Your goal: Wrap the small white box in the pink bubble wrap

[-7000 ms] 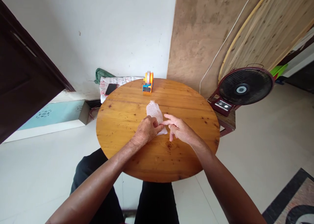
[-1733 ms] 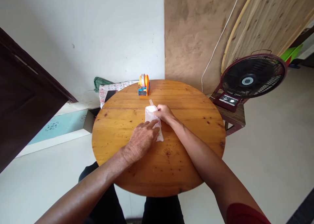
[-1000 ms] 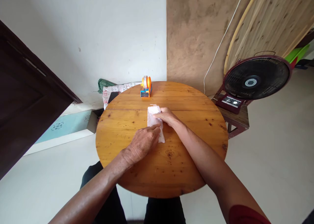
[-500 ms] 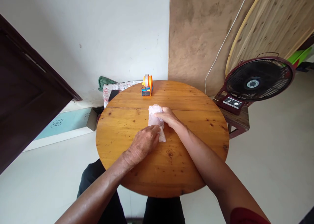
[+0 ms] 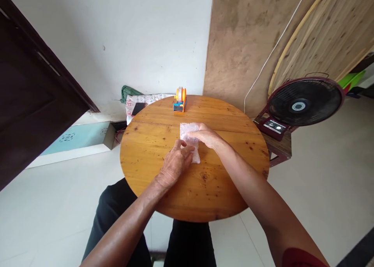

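Note:
A folded bundle of whitish, see-through bubble wrap (image 5: pixel 188 129) lies on the round wooden table (image 5: pixel 228 165). My right hand (image 5: pixel 204 135) grips its right side, thumb across the top and the other fingers mostly hidden. At the lower left part of the wrap is my left hand (image 5: pixel 177 160), its fingers bent and touching the wrap's near end. Whatever the wrap may enclose cannot be made out. Beyond it, near the table's far edge, stands an orange and blue tape dispenser (image 5: pixel 180 100) with a roll of tape on it.
A dark red fan (image 5: pixel 304 103) sits on a wooden stool (image 5: pixel 279 146) to the right. Behind the table's far left edge lie a printed white sack (image 5: pixel 133 101) and a green bag (image 5: pixel 130 92). A pale blue-topped box (image 5: pixel 87 140) is on the floor at left.
My left hand's fingers have lifted and spread a little at the wrap's near end. The right hand keeps its grip. The whole view has shifted slightly.

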The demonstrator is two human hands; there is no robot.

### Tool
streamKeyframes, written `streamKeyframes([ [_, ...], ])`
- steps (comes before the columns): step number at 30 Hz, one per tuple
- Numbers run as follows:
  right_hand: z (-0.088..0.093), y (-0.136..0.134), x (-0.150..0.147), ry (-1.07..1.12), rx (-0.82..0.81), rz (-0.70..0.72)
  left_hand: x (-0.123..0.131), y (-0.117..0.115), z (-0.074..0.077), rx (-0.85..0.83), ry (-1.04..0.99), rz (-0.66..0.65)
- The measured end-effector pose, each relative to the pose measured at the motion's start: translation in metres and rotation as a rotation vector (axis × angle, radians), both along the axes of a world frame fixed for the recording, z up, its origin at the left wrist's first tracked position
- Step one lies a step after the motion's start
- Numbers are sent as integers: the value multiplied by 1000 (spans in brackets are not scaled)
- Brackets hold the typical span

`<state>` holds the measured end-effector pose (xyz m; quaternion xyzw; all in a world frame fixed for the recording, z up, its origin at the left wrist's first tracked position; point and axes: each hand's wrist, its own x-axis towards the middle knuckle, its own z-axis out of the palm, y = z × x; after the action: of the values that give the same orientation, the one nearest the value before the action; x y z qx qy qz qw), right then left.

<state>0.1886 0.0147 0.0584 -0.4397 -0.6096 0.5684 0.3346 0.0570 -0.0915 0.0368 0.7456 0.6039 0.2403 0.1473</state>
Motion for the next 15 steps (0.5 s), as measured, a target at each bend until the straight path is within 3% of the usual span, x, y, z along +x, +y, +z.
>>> streamKeyframes([
  [6,-5,-35,6,-34,211,-94,1,0,-8,39,-175,14],
  [10,-7,-49,5,-18,257,-117,1,-1,-9,38,-242,33],
  [15,-4,-54,5,-82,306,-109,2,-2,-10,-26,-295,191],
])
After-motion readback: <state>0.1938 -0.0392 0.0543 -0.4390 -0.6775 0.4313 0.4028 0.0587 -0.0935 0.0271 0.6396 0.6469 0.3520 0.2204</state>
